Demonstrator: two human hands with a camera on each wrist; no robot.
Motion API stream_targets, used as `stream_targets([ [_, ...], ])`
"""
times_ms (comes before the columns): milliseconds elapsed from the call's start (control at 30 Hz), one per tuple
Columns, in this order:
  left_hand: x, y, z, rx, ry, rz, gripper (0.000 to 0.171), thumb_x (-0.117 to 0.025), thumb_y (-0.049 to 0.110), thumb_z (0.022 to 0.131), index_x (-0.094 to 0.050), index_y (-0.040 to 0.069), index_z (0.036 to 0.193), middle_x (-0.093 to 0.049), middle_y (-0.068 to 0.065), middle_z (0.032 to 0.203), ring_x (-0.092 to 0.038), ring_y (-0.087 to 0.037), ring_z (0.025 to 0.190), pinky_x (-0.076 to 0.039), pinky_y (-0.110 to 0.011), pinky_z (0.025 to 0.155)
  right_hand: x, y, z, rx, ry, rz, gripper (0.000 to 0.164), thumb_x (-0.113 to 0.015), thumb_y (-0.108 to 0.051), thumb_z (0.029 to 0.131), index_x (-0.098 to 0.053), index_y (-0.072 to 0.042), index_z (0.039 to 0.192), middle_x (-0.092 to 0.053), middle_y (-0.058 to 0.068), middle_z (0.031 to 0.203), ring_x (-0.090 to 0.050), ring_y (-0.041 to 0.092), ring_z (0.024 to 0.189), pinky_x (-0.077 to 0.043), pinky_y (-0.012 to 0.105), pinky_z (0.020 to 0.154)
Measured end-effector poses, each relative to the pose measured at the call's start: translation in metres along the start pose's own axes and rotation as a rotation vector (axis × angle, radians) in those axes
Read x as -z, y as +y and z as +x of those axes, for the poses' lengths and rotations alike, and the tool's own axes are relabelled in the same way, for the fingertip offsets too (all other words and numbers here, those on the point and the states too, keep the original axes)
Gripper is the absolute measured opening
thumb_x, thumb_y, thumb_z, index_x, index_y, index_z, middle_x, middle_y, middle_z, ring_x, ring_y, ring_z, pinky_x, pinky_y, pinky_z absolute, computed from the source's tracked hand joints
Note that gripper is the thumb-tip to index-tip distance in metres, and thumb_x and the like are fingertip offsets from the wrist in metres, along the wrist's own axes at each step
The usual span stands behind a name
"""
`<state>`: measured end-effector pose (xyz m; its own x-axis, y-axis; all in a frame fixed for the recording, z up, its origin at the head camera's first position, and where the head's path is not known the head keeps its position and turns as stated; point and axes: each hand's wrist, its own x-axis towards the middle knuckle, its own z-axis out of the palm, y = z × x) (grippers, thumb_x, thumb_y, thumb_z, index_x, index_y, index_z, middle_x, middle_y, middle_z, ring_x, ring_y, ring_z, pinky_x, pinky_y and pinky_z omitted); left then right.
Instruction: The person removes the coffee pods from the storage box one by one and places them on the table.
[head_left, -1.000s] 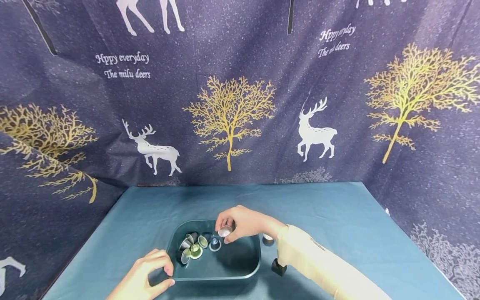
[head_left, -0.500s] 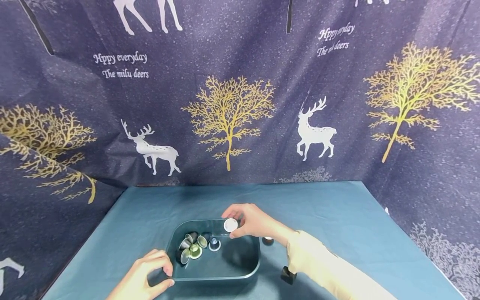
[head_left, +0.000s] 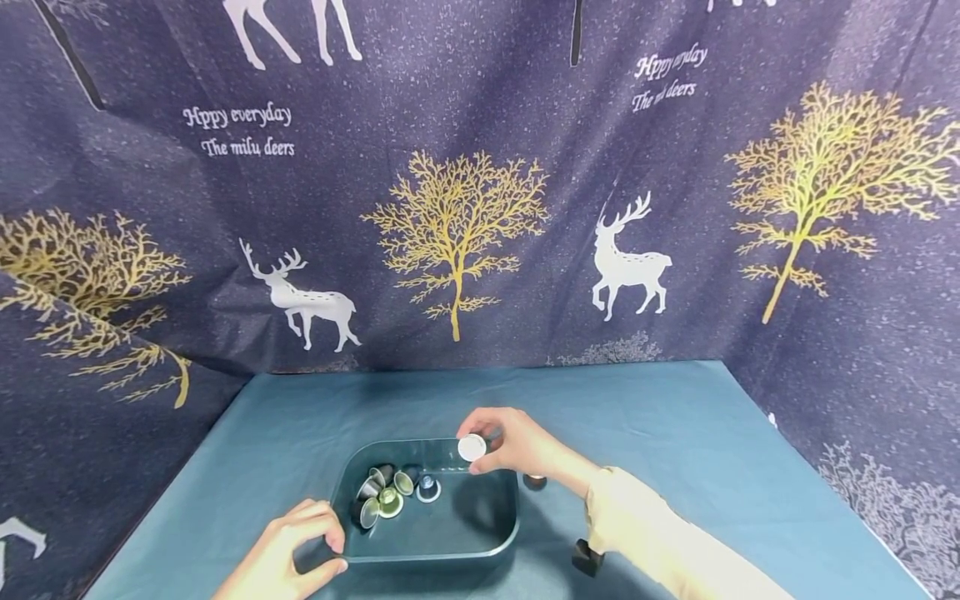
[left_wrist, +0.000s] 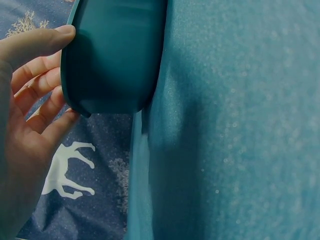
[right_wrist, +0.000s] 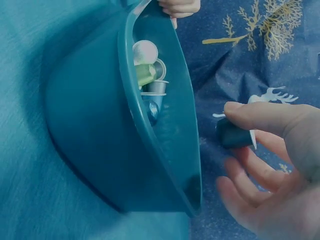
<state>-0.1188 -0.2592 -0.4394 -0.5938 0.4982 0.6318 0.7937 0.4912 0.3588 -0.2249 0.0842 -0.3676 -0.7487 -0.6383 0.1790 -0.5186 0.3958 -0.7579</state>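
Observation:
My right hand [head_left: 506, 442] pinches a coffee capsule [head_left: 472, 447] between thumb and fingers, over the far right rim of a dark teal plastic bin [head_left: 420, 557]. Its white lid faces the head camera; the right wrist view shows its dark body [right_wrist: 232, 134]. My left hand [head_left: 288, 546] grips the bin's near left corner, thumb [left_wrist: 62, 36] on one side and fingers along the other. Inside the bin, several capsules cluster at the left, among them a green capsule [head_left: 390, 500] upright on its lid. A blue capsule [head_left: 428, 487] stands lid down beside them.
Outside the bin on the right, a brown capsule [head_left: 535, 482] stands on the teal tablecloth [head_left: 660, 450], partly hidden by my right wrist. A black device [head_left: 587, 558] sits at my right sleeve. Dark blue patterned cloth [head_left: 555, 208] hangs behind and at both sides.
My right hand has moved right and slightly up with the capsule, whose white lid has turned more squarely toward the head camera. My left hand keeps its place on the bin.

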Motion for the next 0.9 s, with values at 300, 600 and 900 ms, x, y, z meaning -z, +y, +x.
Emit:
stream_targets([
  [300,0.000,0.001,0.000,0.020,-0.006,0.015,0.041,-0.088,0.009,0.068,-0.059,0.031,0.087,-0.055,0.021,0.086,-0.051,0.004,0.082,-0.039,-0.017,0.071,0.006,-0.003,-0.013,-0.038,0.023,0.037,0.041,-0.083,-0.003,0.074,-0.070,-0.015,0.110,-0.073,0.006,0.099,-0.066,0.014,0.085,-0.055,0.019,0.075],
  [600,-0.001,-0.001,-0.001,-0.014,0.011,0.035,0.042,-0.089,0.008,0.066,-0.059,0.029,0.086,-0.056,0.018,0.084,-0.051,0.001,0.081,-0.037,-0.015,0.071,0.007,0.003,-0.026,-0.046,0.098,0.010,0.038,-0.082,-0.007,0.077,-0.066,-0.014,0.112,-0.071,0.004,0.095,-0.068,0.010,0.082,-0.057,0.021,0.071],
  [900,-0.001,-0.002,-0.001,-0.012,0.006,0.017,0.041,-0.089,0.007,0.067,-0.059,0.028,0.087,-0.057,0.016,0.084,-0.051,0.000,0.081,-0.037,-0.016,0.069,0.017,0.014,-0.037,-0.099,0.126,0.085,0.035,-0.077,-0.005,0.081,-0.065,-0.011,0.114,-0.070,0.009,0.097,-0.071,0.026,0.069,-0.055,0.041,0.051],
])
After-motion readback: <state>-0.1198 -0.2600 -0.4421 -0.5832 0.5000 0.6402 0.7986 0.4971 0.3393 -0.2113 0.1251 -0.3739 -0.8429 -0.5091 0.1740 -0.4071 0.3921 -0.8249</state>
